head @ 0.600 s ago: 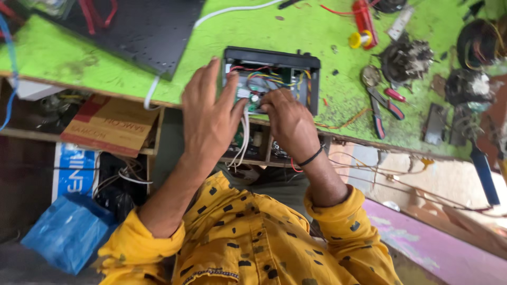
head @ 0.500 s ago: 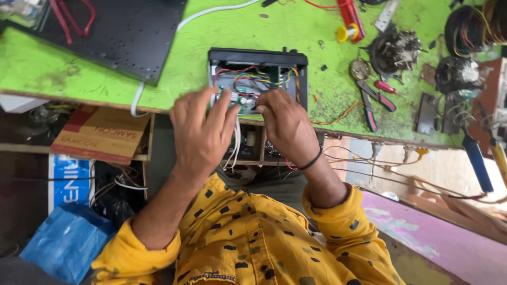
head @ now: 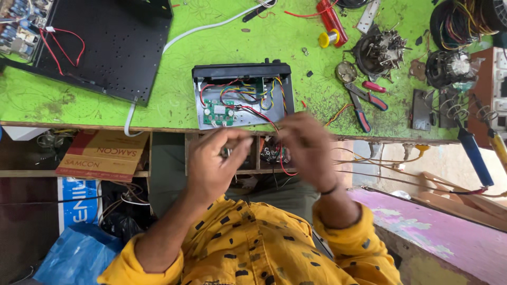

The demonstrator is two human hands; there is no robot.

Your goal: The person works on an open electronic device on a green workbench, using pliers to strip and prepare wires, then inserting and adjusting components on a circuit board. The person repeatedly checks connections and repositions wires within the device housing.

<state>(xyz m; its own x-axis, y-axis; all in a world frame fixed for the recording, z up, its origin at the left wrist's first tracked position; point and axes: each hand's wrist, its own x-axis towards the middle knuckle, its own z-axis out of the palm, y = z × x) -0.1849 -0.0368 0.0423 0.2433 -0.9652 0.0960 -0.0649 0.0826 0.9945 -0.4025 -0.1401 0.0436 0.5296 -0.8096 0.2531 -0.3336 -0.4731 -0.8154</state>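
Near: left hand curled, fingers pinched on small metallic part, identity unclear. Right hand blurred, fingers drawn together around red wire; grip uncertain. Just beyond both, on green bench: open black chassis, long axis left-right, green circuit board inside, nearer left hand.

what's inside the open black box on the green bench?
Inside the open black box: a small green circuit board and a tangle of red, yellow and black wires. Whatever sits beneath the wires is covered, and the near corner is hidden behind the right hand.
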